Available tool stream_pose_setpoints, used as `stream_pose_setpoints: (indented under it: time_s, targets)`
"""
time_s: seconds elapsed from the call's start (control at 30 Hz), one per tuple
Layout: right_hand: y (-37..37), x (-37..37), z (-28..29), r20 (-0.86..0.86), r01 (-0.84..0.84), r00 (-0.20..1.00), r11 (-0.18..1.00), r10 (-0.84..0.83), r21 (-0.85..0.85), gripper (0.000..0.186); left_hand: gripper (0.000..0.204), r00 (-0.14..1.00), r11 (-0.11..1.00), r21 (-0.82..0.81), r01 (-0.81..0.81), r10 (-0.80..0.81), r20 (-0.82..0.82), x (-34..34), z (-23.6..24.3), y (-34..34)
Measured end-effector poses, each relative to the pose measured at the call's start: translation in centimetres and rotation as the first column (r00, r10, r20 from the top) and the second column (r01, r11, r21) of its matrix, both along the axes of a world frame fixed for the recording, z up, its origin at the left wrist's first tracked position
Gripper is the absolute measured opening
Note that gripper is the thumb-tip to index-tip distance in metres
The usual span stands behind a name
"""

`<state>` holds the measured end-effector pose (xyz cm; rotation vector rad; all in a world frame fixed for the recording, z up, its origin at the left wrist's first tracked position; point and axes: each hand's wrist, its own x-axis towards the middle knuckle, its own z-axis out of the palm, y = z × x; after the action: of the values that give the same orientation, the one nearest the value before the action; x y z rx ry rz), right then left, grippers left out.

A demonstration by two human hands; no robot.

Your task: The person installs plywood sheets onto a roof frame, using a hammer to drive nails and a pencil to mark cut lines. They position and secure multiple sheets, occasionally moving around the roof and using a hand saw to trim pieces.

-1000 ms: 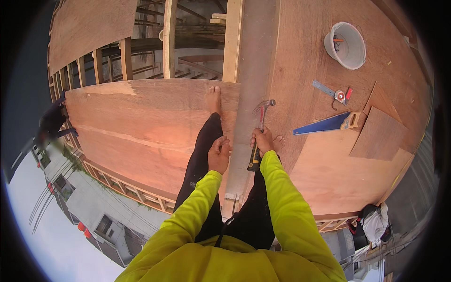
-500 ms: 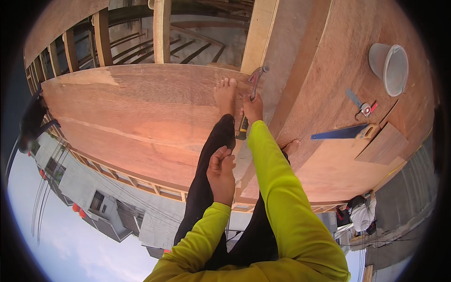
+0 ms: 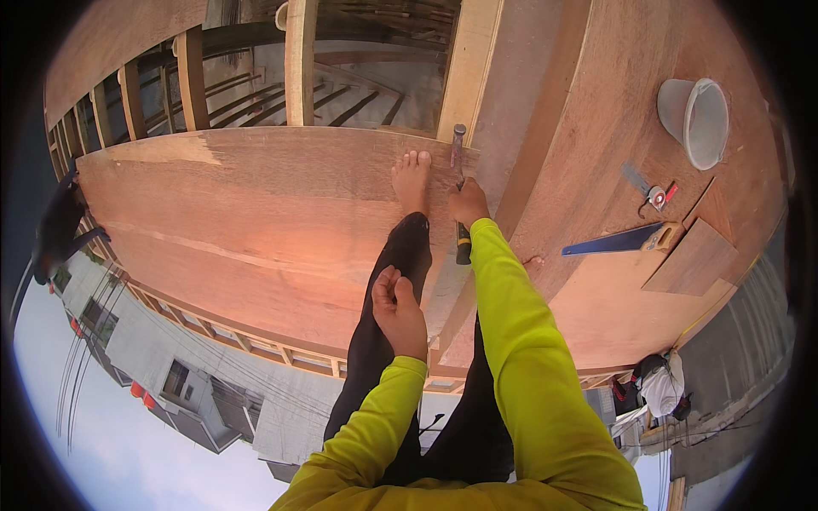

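Note:
My right hand [image 3: 469, 203] is wrapped round the handle of a claw hammer [image 3: 457, 157]. The hammer's head is over the far edge of a reddish plywood sheet [image 3: 239, 213], by the end of a pale timber beam; whether it touches the wood I cannot tell. My bare left foot [image 3: 411, 183] stands on the sheet just left of the hammer. Close to my body, above my left leg, my left hand [image 3: 399, 315] has its fingers curled in with the thumb against them. What lies inside it, if anything, is hidden.
To the right, on more plywood, lie a blue-bladed handsaw [image 3: 618, 239], a tape measure [image 3: 657, 197], a small wood offcut [image 3: 692, 260] and a grey bucket [image 3: 694, 123]. Beyond the sheet is an open gap between wooden joists [image 3: 299, 68]. Another person [image 3: 61, 221] is at the far left.
My right hand has shifted slightly right and nearer to me. The hammer has swung from a slant to nearly straight, its head moving left. My left hand stays curled, barely moved.

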<state>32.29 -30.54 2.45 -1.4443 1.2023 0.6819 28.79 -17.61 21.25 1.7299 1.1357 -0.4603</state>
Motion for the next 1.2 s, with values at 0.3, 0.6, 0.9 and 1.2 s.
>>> stream_pose_setpoints:
  time_s: [0.3,0.6,0.9,1.2]
  targets:
    - [-10.9,-8.0,36.4,-0.087,0.170,0.985,0.928,-0.149,0.331,0.008,0.035,0.983,0.945,-0.273,-0.182,0.174,-0.056,0.1,4.0,-0.4]
    - [-27.9,-7.3,51.4,0.243,0.459,0.833,0.866,-0.497,0.200,0.005,0.030,0.696,0.742,-0.057,0.668,-0.596,0.402,5.7,11.4,-5.0]
    - [-25.6,-10.0,47.1,0.215,0.301,0.867,0.817,-0.449,0.493,0.008,0.029,-0.167,0.098,0.395,0.914,-0.795,0.583,9.2,15.6,-26.8]
    - [-41.0,-11.6,37.4,0.178,0.487,0.755,0.722,-0.631,0.492,0.007,0.012,0.398,0.452,-0.083,0.888,-0.666,0.631,0.2,11.3,-40.5]
